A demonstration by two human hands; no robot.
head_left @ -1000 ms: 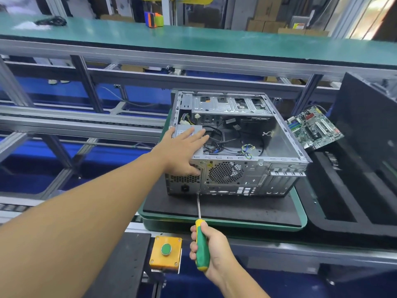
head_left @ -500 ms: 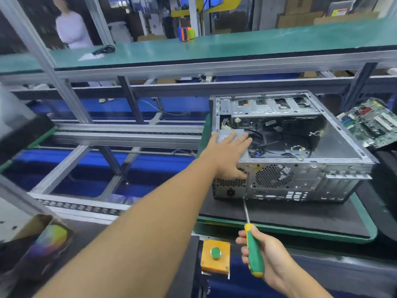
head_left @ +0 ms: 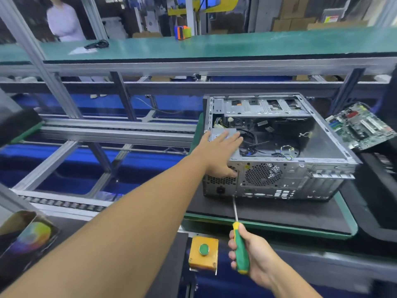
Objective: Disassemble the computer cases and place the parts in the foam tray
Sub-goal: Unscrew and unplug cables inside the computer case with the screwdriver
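The screwdriver (head_left: 241,248) is gripped by its green and yellow handle in the right hand (head_left: 255,258), all fingers wrapped round it. Its thin shaft runs up to the lower rear edge of the computer case (head_left: 300,171), the tip meeting the panel below the power socket. Just left of this hand a yellow button box (head_left: 203,254) is fixed to the bench.

The case lies open on its side on a green-edged mat (head_left: 279,215). The left hand (head_left: 219,153) is laid flat on the power supply (head_left: 222,134), fingers straight and spread, thumb down over the rear grille.

A slip of the tip is judged the main risk: it could be driven out of the screw head if the shaft is held at an angle, rounding the head or scratching the panel. The thumb sits near that line. A freed screw could be lost off the mat.

Right of the case, a circuit board (head_left: 361,125) leans at the foam tray (head_left: 378,201).

No writing can be read; a small yellow sticker (head_left: 247,167) beside the fan grille is too small.
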